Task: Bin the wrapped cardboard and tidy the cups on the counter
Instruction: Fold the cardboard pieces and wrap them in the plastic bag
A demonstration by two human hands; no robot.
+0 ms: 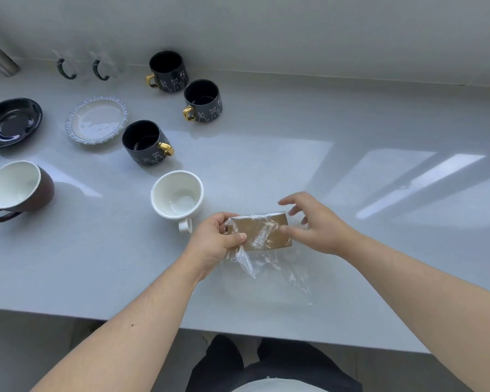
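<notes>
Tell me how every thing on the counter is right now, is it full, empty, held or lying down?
cardboard: half wrapped in clear film, held above the counter.
left hand: pinching the cardboard's end.
right hand: fingers spread by the film.
white cup: upright, empty.
brown cup: tipped, empty.
three black cat mugs: upright, empty.
black saucer: bare.
white saucer: bare.
</notes>
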